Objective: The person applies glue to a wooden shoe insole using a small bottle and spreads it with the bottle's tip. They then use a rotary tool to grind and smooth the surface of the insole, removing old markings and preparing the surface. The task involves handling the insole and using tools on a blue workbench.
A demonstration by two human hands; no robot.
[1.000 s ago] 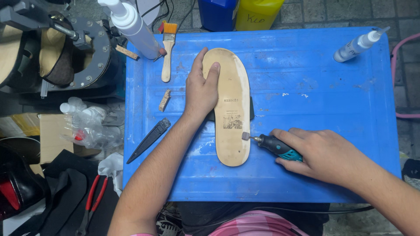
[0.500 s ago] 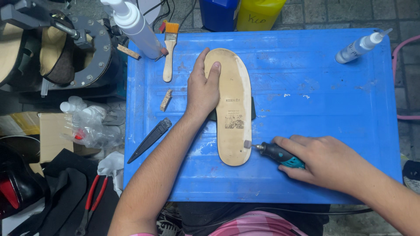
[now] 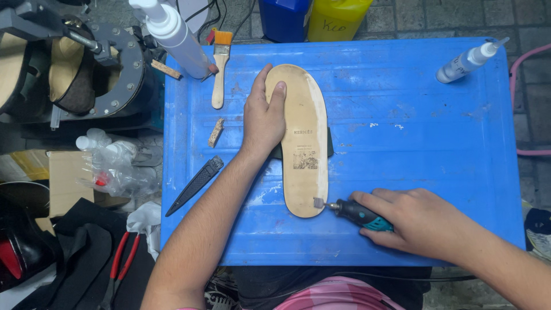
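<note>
Tan leather insole [image 3: 304,143] lies lengthwise on the blue worktop [image 3: 413,143] — the left hand [image 3: 263,117] presses flat on its far left edge, fingers together. The right hand [image 3: 422,221] has its fingers clamped around a small rotary tool [image 3: 356,213], whose tip touches the insole's near end. A brush [image 3: 219,69] lies far left.

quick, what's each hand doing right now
Left hand: open, pressed flat on the tan sole.
Right hand: closed around the rotary tool, its tip at the sole's heel edge.
</note>
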